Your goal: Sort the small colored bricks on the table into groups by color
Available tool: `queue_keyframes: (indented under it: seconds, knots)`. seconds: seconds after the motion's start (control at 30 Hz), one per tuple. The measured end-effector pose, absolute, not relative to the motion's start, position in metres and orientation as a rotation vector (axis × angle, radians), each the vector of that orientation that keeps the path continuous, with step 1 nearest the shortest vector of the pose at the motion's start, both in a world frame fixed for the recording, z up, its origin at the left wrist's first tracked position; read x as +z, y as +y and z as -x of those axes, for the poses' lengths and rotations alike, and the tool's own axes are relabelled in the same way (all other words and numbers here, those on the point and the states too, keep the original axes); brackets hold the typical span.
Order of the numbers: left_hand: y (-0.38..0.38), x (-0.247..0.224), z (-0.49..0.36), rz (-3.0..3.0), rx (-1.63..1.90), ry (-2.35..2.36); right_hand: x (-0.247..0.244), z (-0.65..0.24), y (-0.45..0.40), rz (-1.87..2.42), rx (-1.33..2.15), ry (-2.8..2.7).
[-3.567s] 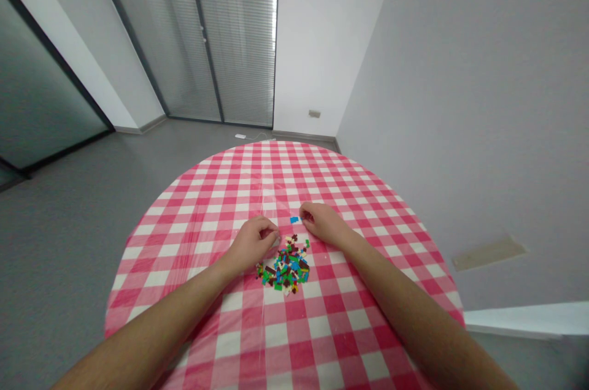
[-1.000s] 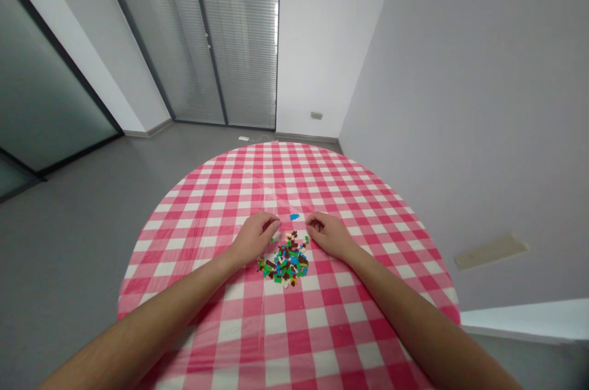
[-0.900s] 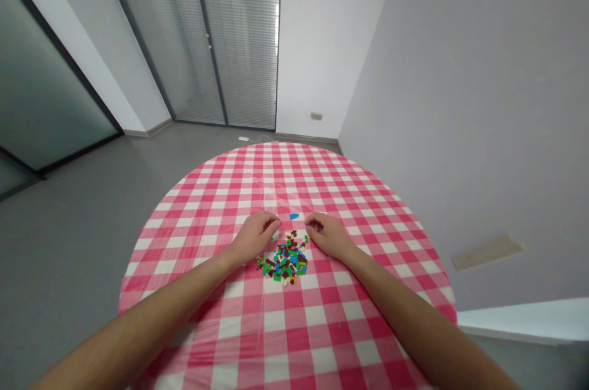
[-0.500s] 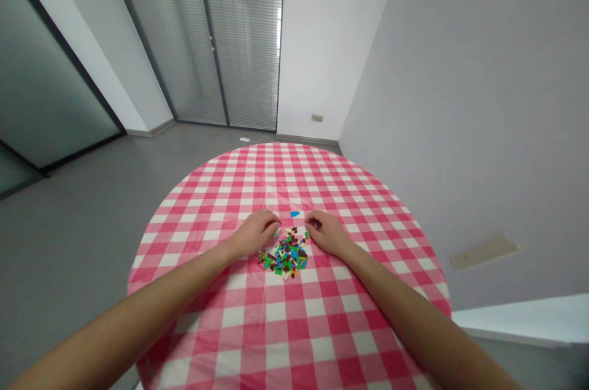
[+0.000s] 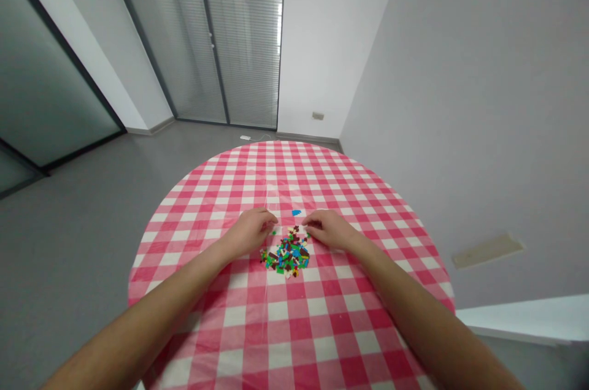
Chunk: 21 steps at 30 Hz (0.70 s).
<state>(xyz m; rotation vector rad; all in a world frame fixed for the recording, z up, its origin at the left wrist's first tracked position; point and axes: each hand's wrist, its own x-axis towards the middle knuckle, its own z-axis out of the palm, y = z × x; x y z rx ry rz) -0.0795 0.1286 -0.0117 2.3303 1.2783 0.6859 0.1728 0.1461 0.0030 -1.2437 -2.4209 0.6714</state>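
A pile of small building bricks (image 5: 289, 254) in green, blue, brown, white and yellow lies on the checked tablecloth. Beyond it rests a separate flat blue piece (image 5: 296, 213). My left hand (image 5: 252, 230) is at the pile's far left side, its fingers curled inward. A tiny green brick (image 5: 274, 232) shows beside its fingertips. Across from it, my right hand (image 5: 330, 229) has bent fingers close to the pile's far right edge. Both hands look closed; what the fingertips hold, if anything, is too small to make out.
The round table (image 5: 294, 328) wears a pink and white checked cloth. A grey wall (image 5: 483, 102) rises on the right. Glass panels with blinds (image 5: 230, 40) stand behind, and a white power strip (image 5: 245, 137) lies on the floor.
My right hand has shifted slightly left, its fingers reaching closer to the pile. The left fingers have moved a little, and a tiny green brick now shows beside them.
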Motion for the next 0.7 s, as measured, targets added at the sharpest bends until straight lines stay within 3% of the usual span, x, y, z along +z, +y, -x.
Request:
queue_keyframes:
  seconds: [0.37, 0.7]
  knots:
    - [0.113, -0.009, 0.071, -2.179, 0.715, 1.185, -0.003, -0.159, 0.133, 1.097, 0.709, -2.391]
    - [0.109, -0.008, 0.067, -2.234, 0.688, 1.053, 0.001, -0.169, 0.13, 1.075, 0.986, -2.471]
